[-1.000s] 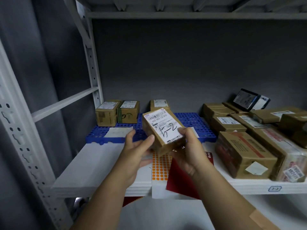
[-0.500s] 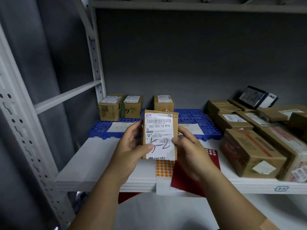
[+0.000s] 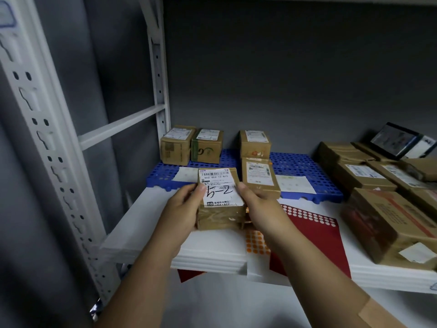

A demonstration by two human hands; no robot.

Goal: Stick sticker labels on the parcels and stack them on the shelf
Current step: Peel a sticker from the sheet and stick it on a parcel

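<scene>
A small brown parcel (image 3: 221, 197) with a white shipping label marked "5-2" is held over the white shelf (image 3: 146, 223), its label facing up. My left hand (image 3: 182, 209) grips its left side, thumb on the label edge. My right hand (image 3: 260, 209) grips its right side. A second labelled parcel (image 3: 259, 177) lies on the blue perforated mat (image 3: 295, 166) just behind my right hand. Sticker sheets lie under my right forearm: an orange-dot sheet (image 3: 256, 242) and a red sheet with white dots (image 3: 314, 230).
Three small boxes (image 3: 191, 145) stand at the back of the blue mat. Several larger brown parcels (image 3: 387, 216) crowd the shelf's right side, with a dark flat package (image 3: 399, 140) leaning at the back. A white upright (image 3: 35, 119) frames the left.
The parcel has gone from tilted to flat and lower, closer to the shelf, held by both hands. The view has dropped and a second parcel behind it has come into sight.
</scene>
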